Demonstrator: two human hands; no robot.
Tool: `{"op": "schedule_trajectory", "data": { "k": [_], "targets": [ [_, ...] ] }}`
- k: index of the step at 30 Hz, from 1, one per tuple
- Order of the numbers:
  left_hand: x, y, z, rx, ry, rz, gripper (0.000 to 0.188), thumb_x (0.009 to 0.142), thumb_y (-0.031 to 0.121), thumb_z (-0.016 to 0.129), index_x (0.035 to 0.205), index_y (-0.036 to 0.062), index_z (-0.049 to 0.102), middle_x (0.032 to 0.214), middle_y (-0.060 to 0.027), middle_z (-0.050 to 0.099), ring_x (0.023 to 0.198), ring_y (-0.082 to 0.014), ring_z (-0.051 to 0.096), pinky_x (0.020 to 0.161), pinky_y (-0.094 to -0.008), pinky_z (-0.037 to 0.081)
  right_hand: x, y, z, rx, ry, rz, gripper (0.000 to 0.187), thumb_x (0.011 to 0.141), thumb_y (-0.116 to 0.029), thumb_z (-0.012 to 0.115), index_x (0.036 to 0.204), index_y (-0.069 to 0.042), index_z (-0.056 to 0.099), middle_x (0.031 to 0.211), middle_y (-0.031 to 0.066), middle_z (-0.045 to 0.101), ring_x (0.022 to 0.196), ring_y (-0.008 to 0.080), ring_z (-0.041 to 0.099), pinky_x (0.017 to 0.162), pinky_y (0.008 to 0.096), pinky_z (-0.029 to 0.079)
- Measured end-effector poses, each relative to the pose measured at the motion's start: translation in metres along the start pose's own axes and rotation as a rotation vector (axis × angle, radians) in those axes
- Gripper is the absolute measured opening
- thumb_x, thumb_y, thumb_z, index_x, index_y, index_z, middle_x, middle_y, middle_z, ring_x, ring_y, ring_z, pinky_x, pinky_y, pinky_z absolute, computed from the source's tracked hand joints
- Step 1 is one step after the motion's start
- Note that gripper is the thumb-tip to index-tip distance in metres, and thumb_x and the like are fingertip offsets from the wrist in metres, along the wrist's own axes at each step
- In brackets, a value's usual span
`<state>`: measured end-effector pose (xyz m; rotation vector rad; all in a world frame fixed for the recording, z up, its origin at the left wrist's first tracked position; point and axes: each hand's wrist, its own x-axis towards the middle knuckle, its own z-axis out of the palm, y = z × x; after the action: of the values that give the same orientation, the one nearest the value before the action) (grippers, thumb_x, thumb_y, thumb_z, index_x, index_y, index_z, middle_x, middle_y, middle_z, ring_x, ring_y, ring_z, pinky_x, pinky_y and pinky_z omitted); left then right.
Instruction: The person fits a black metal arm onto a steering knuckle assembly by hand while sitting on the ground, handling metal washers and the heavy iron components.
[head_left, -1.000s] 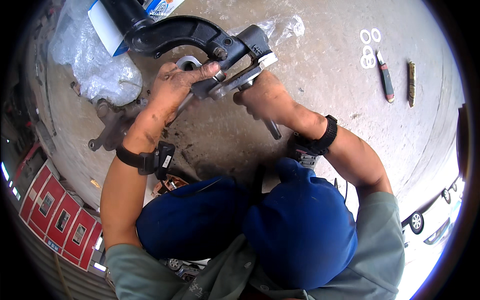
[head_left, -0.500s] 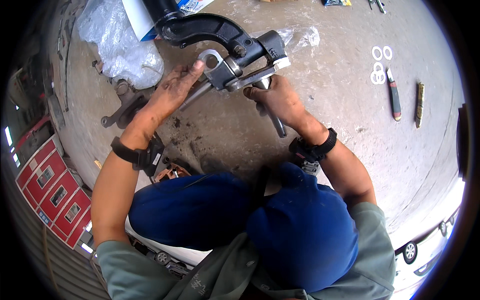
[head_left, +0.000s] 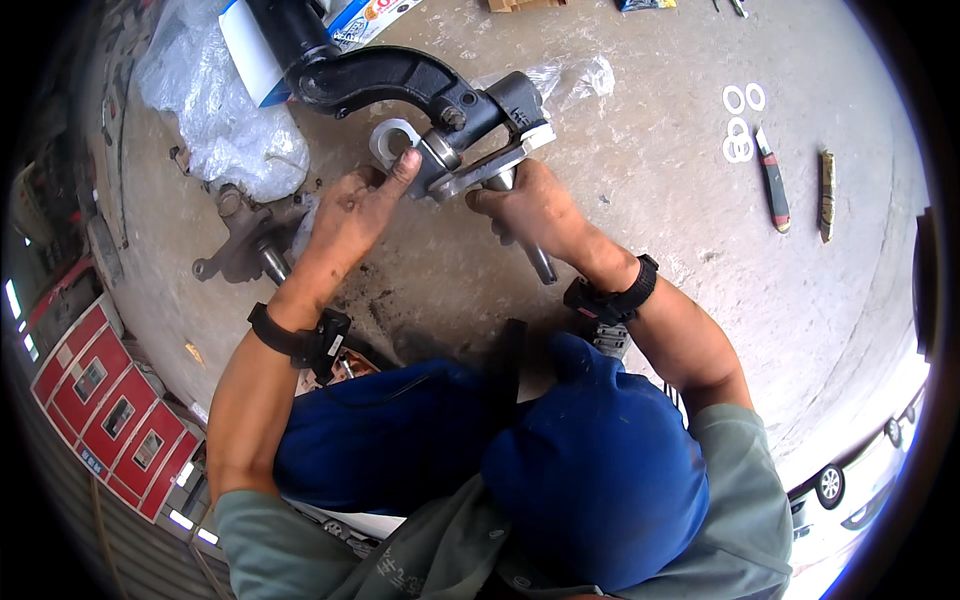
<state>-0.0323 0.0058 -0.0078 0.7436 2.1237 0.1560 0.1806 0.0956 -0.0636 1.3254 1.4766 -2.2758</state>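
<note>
Hands both on the black cast arm [head_left: 400, 75], which is held just above the concrete floor [head_left: 650, 220] near its far edge. Left hand [head_left: 355, 210] is greasy, fingers partly curled, forefinger stretched up and touching the silver ring-shaped end of a wrench [head_left: 393, 140] at the arm's joint; cannot tell if the rest of that hand grips the wrench shank, it's hidden under the palm. Right hand [head_left: 525, 205] is closed around a steel bar [head_left: 535, 255] that sticks out below the fist toward the person, up against the underside of the bright flat bracket [head_left: 495, 160] bolted to the arm's block end. Black wrist straps on both forearms.

Arm's far end runs to a black tube with a white and blue wrap [head_left: 255, 45], at the floor's far left corner. Crumpled clear plastic sheet [head_left: 215, 110] lies just beside it on the left. Rusty steering knuckle [head_left: 245, 240] lies on the floor left of the left hand, near but apart. More clear plastic [head_left: 580, 75] behind the block end.

Right side of the floor: group of white washers [head_left: 740, 125], touching or overlapping one another, then a red and black knife-like tool [head_left: 772, 165] just beside them, and a dark flat bar [head_left: 824, 180] a little further right, parallel to it. Well apart from the hands.

Person's blue-trousered knees [head_left: 480, 440] fill the near edge. Red panels [head_left: 110, 420] at the lower left, off the floor.
</note>
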Motion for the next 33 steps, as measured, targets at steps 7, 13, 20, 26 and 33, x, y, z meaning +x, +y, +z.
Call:
{"op": "schedule_trajectory", "data": {
  "k": [7, 13, 20, 26, 33],
  "targets": [
    [0.010, 0.018, 0.006, 0.021, -0.124, 0.060, 0.073, 0.084, 0.077, 0.064, 0.102, 0.0070, 0.078, 0.085, -0.0127, 0.073, 0.089, -0.0267, 0.070, 0.081, -0.0387, 0.053, -0.008, 0.045, -0.057, 0.325, 0.183, -0.428, 0.046, 0.094, -0.026, 0.066, 0.125, 0.008, 0.055, 0.120, 0.0170, 0.065, 0.112, 0.0213, 0.062, 0.100, 0.0375, 0.048],
    [0.002, 0.026, 0.009, -0.008, -0.001, 0.159, 0.072, 0.078, 0.076, 0.070, 0.096, 0.0072, 0.079, 0.081, -0.0132, 0.074, 0.081, -0.0293, 0.071, 0.077, -0.0402, 0.053, 0.041, 0.012, -0.060, 0.579, 0.380, -0.336, 0.048, 0.102, -0.041, 0.056, 0.118, 0.004, 0.063, 0.108, 0.0108, 0.065, 0.097, 0.0177, 0.059, 0.088, 0.0320, 0.047],
    [-0.005, 0.029, 0.009, 0.097, 0.027, 0.098, 0.063, 0.083, 0.061, 0.077, 0.097, 0.0000, 0.073, 0.084, -0.0136, 0.074, 0.082, -0.0271, 0.072, 0.078, -0.0387, 0.054, 0.058, -0.017, -0.045, 0.158, 0.136, -0.272, 0.047, 0.098, -0.044, 0.067, 0.099, 0.003, 0.071, 0.075, 0.0020, 0.063, 0.065, 0.0112, 0.053, 0.059, 0.0282, 0.044],
    [-0.009, 0.025, 0.025, 0.326, 0.229, 0.146, 0.061, 0.083, 0.058, 0.079, 0.106, 0.0022, 0.070, 0.087, -0.0161, 0.074, 0.080, -0.0340, 0.072, 0.077, -0.0428, 0.055, 0.067, -0.004, -0.044, 0.098, 0.202, -0.403, 0.052, 0.099, -0.047, 0.064, 0.102, 0.004, 0.070, 0.078, 0.0060, 0.067, 0.070, 0.0127, 0.060, 0.064, 0.0309, 0.051],
    [0.000, 0.016, 0.020, 0.215, 0.129, 0.179, 0.082, 0.078, 0.074, 0.072, 0.107, -0.0029, 0.068, 0.082, -0.0214, 0.073, 0.077, -0.0408, 0.073, 0.073, -0.0460, 0.058, 0.076, -0.027, -0.047, -0.046, 0.190, -0.262, 0.064, 0.099, -0.058, 0.060, 0.117, 0.002, 0.072, 0.095, 0.0111, 0.073, 0.087, 0.0165, 0.067, 0.081, 0.0299, 0.054]
  ]
}}
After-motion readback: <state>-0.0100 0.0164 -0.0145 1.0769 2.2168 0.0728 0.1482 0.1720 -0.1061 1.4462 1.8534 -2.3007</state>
